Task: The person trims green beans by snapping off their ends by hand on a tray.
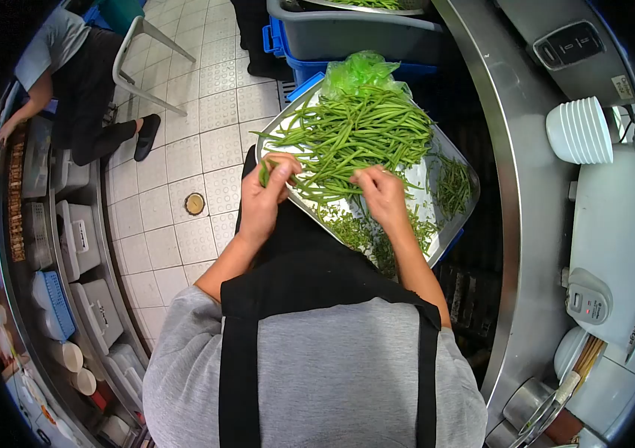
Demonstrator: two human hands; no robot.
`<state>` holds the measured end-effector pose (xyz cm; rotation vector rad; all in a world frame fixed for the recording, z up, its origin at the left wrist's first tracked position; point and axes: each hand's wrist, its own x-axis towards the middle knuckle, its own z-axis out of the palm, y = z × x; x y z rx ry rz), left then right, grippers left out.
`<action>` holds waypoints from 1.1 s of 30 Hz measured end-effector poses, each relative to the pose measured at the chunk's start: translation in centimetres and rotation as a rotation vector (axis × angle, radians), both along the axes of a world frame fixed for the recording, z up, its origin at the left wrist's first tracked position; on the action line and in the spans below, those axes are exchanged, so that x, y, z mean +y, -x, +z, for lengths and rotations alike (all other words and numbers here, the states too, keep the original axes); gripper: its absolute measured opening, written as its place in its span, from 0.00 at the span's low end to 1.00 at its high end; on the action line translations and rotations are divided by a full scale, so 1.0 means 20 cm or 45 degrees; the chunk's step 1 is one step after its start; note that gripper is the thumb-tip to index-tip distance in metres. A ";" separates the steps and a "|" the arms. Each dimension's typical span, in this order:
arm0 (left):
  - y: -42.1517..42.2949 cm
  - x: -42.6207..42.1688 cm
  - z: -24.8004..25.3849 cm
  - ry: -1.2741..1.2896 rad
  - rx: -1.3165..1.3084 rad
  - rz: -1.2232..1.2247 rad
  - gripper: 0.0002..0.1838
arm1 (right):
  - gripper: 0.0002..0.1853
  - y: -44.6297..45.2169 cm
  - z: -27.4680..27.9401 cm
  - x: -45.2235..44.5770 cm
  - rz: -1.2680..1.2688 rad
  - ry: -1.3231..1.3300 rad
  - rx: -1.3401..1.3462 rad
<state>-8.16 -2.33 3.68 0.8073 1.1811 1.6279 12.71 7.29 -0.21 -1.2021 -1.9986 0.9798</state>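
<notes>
A metal tray (pixel 467 224) holds a large heap of green beans (pixel 362 131), with a green plastic bag (pixel 362 73) at its far end. Small bean trimmings (pixel 351 230) lie along the near side, and a separate small pile (pixel 452 187) is at the right. My left hand (pixel 269 196), at the tray's left edge, is closed around some green bean pieces. My right hand (pixel 383 196) is pinched at the near edge of the heap; what its fingertips hold, if anything, is too small to make out.
Grey and blue bins (pixel 355 37) stand beyond the tray. A steel counter (pixel 526 299) with stacked white bowls (pixel 579 131) runs along the right. At the left, a person (pixel 71 82) bends by shelves (pixel 82 239) beside a white chair (pixel 155 28).
</notes>
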 end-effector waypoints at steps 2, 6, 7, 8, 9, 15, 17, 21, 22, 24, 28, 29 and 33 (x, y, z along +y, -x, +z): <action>0.04 0.02 -0.05 0.054 -0.118 0.009 0.13 | 0.06 0.09 0.05 0.00 0.055 -0.297 -0.235; 0.04 0.02 -0.09 0.135 -0.137 0.027 0.13 | 0.09 0.21 0.05 0.08 0.228 -0.603 -0.471; 0.03 0.03 -0.09 0.168 -0.136 0.014 0.13 | 0.08 0.22 0.04 0.10 0.244 -0.630 -0.524; 0.02 0.03 -0.07 0.249 -0.173 -0.016 0.12 | 0.08 0.23 0.02 0.11 0.260 -0.656 -0.577; 0.02 0.03 -0.08 0.292 -0.124 -0.093 0.13 | 0.08 0.24 0.03 0.12 0.274 -0.683 -0.630; -0.07 0.04 -0.17 0.160 0.600 -0.196 0.12 | 0.08 0.14 0.19 -0.02 0.350 -0.750 -0.539; -0.09 0.04 -0.15 0.149 0.770 -0.340 0.14 | 0.08 0.09 0.21 -0.09 0.328 -0.742 -0.459; -0.15 0.05 -0.15 0.102 0.949 -0.490 0.15 | 0.09 0.01 0.24 -0.17 0.243 -0.722 -0.391; -0.17 0.05 -0.13 0.105 0.909 -0.518 0.15 | 0.08 0.00 0.23 -0.18 0.180 -0.584 -0.259; -0.20 0.05 -0.09 0.150 0.731 -0.555 0.15 | 0.06 -0.03 0.16 -0.20 0.052 -0.310 0.006; -0.23 0.05 -0.09 0.210 0.448 -0.573 0.13 | 0.06 -0.14 0.08 -0.15 -0.231 0.513 0.677; -0.22 0.05 -0.08 0.303 0.317 -0.570 0.13 | 0.06 -0.15 0.09 -0.16 -0.190 0.555 0.644; -0.19 0.09 -0.05 0.317 -0.003 -0.422 0.11 | 0.08 -0.19 0.06 -0.23 0.026 0.554 0.360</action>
